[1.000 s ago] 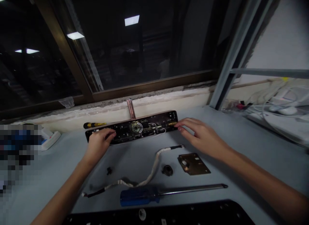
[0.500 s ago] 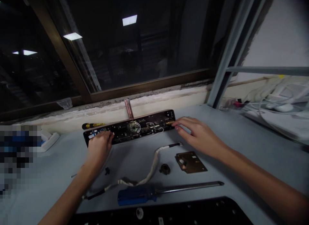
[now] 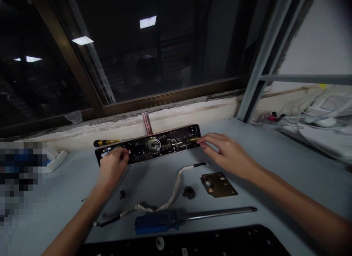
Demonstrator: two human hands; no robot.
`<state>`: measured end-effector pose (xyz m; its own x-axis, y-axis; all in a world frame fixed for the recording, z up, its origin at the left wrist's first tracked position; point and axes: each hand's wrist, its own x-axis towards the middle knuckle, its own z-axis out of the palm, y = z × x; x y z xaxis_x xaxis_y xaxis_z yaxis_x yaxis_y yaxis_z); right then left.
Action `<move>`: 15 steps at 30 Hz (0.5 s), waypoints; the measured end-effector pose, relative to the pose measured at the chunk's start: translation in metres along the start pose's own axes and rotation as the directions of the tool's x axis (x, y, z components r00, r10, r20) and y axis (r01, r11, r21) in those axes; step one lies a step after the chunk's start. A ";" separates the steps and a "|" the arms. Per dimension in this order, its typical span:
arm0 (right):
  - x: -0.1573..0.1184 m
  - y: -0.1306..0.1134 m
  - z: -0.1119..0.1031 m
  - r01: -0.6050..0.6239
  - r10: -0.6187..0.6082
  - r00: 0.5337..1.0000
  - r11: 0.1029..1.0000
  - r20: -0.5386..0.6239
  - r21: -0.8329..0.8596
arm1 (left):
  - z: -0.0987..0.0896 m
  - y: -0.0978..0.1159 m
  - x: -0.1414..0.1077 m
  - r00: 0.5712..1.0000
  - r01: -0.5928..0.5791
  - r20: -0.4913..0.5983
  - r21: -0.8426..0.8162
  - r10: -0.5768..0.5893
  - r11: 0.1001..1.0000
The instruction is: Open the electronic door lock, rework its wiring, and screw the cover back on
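A long black housing (image 3: 140,152) with a round part, small metal fittings and thin white wires lies near the back of the table. Over its left end my left hand (image 3: 114,164) is closed, fingers curled together; what it pinches, if anything, is too small to name. My right hand (image 3: 224,151) is at the housing's right end, thumb and forefinger close together on a small brass-coloured cylinder (image 3: 194,139). A white wrapped cable (image 3: 176,186) lies in front of the housing, beside a dark round part (image 3: 189,192) and a brownish metal plate (image 3: 221,185).
Nearer me are a blue-handled screwdriver (image 3: 156,222) and a large black panel (image 3: 233,241). A yellow-and-black screwdriver (image 3: 106,142) lies behind the housing. White cables and devices (image 3: 316,120) sit at the right, past a grey metal frame (image 3: 254,91). A window stands behind.
The fingers of my left hand have shifted slightly at the housing's left end. My right hand stays at the right end, almost unmoved.
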<state>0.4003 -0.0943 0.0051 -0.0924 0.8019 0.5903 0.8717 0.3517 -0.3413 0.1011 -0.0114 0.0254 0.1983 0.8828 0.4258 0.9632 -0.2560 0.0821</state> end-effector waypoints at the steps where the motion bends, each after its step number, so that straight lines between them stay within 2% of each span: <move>1: 0.000 0.000 0.000 -0.002 0.002 1.000 1.000 -0.001 0.002 | 0.000 0.000 0.000 1.000 0.018 -0.002 -0.017 -0.018 1.000; 8: 0.000 0.000 0.001 0.006 -0.006 1.000 1.000 -0.011 0.005 | -0.001 0.002 0.000 0.999 0.044 -0.019 -0.089 -0.046 0.995; 15: 0.000 0.000 0.000 0.004 -0.004 1.000 1.000 -0.008 0.005 | 0.001 0.005 -0.001 0.992 0.116 -0.032 -0.201 -0.124 0.973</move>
<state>0.3999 -0.0943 0.0048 -0.0916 0.7966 0.5975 0.8691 0.3569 -0.3426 0.1055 -0.0132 0.0242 0.0712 0.8949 0.4406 0.9233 -0.2263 0.3104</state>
